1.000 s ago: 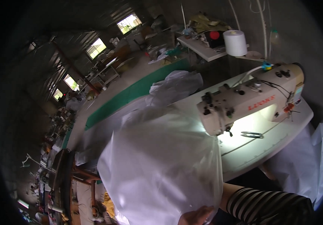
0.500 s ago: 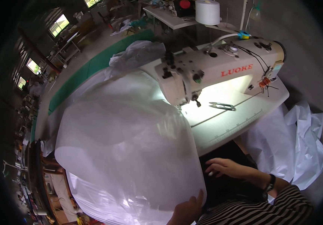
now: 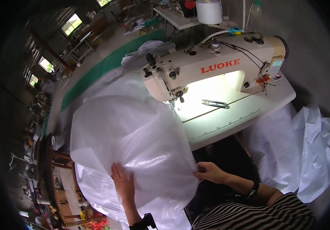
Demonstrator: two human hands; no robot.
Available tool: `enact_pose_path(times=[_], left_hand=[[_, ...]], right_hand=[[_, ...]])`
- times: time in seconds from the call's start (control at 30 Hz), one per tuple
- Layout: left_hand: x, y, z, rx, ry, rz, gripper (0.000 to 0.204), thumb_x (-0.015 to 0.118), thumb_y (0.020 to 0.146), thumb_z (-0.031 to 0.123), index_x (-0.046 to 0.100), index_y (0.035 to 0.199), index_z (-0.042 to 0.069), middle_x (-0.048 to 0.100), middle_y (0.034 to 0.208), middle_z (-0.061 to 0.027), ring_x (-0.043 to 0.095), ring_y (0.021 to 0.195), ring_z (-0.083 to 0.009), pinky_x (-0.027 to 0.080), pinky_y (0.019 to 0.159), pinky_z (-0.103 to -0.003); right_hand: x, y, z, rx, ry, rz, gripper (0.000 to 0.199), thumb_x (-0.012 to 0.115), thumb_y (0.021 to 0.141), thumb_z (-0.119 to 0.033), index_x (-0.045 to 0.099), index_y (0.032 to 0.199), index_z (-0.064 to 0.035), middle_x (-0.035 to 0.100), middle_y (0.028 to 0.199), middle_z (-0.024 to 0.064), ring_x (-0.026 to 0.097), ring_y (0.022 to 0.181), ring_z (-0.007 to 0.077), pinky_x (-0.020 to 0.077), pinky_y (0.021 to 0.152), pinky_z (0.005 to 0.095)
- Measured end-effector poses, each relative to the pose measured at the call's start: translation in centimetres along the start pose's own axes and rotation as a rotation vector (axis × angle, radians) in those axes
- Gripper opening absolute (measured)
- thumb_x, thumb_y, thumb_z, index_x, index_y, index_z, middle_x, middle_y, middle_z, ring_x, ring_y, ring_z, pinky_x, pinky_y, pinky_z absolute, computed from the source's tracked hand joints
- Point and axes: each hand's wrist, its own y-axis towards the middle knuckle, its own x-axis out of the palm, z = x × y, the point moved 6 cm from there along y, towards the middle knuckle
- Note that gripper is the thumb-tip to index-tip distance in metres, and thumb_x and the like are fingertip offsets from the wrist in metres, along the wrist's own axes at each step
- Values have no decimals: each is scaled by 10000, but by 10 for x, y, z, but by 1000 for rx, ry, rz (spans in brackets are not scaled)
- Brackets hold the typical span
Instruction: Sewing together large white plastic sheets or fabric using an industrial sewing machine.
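Note:
A large sheet of thin white plastic film [image 3: 107, 126] spreads over the left of the sewing machine's bed and hangs toward me. My left hand [image 3: 123, 184] lies on top of it with the fingers stretched out. At the sheet's right edge, my right hand [image 3: 210, 172] pinches the film between thumb and fingers. The sheet's far right corner reaches the needle area of the cream sewing machine [image 3: 218, 57], whose lamp lights the bed. Thread snips [image 3: 214, 104] rest on the bed under the machine's arm.
More white film [image 3: 314, 153] hangs down at the right of the machine table [image 3: 226, 132]. A white thread cone [image 3: 209, 12] stands behind the machine. Crumpled film [image 3: 144, 51] lies beyond it, beside a long green strip [image 3: 107, 65]. A wooden rack [image 3: 63, 184] stands at the left.
My left hand has moved left from the sheet's near right edge onto its middle. My right hand has moved to the sheet's edge and taken hold of it. The view has shifted slightly.

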Motion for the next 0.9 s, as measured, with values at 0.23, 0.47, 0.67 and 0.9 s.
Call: enact_pose_path(times=[0.23,0.47,0.67,0.9], left_hand=[[-39,10,66,152,-78,51,603,653,889,277,436,1419,90,408,1480,-172,377,1364,-381,332,1100,-488],[12,31,-26,115,-146,104,563,583,931,311,428,1426,94,374,1510,-167,362,1377,-383,304,1101,-535],[-29,-37,25,204,-70,-136,580,645,891,202,420,1406,61,357,1496,-211,296,1399,-435,263,1128,-546],[48,-96,-75,-79,-362,-245,541,666,865,61,436,1353,21,317,1497,-212,269,1427,-381,247,1156,-486]], right_hand=[[22,7,4,-134,26,-38,619,731,876,-256,419,1340,10,583,1208,155,579,1103,212,471,948,326],[28,-15,29,173,179,-287,475,684,814,-72,552,1260,28,631,1160,119,615,1058,179,470,976,320],[-45,-74,-3,125,274,-231,484,595,836,-44,521,1312,7,612,1213,81,577,1117,144,449,994,311],[-29,-57,59,235,245,-134,365,622,947,-230,580,1241,-19,627,1148,43,579,1061,121,456,969,293]])
